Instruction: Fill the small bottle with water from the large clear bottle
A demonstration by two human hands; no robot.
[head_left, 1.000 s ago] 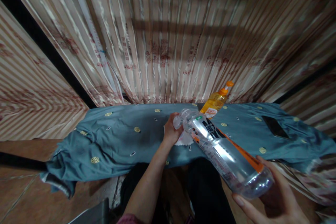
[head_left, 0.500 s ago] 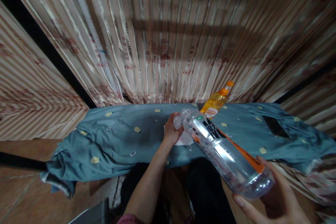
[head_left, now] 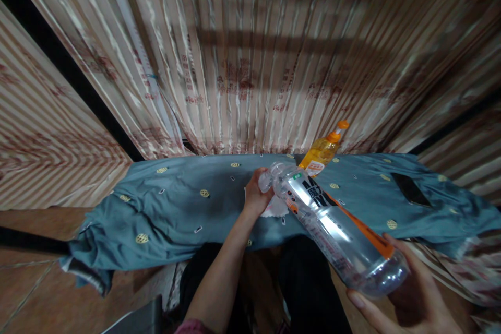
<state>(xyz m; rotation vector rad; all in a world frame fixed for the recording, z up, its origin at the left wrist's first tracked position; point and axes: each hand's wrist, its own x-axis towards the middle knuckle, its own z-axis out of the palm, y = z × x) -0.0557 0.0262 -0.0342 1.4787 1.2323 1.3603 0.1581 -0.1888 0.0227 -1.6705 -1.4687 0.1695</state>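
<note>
A clear plastic bottle with a silver, black and orange label is held at a slant above the bench. My right hand grips its base at the lower right, thumb below and fingers behind. At the other end, my left hand is closed around the bottle's neck, its fingers mostly hidden behind the clear plastic. A white piece that looks like tissue or cloth shows beneath the neck, close to my left hand; whether I hold it or it lies on the fabric I cannot tell.
Behind the clear bottle stands a yellow pump bottle with an orange top. A dark phone lies to the right on the teal patterned cloth. Striped curtains hang behind, and a dark pole slants at left.
</note>
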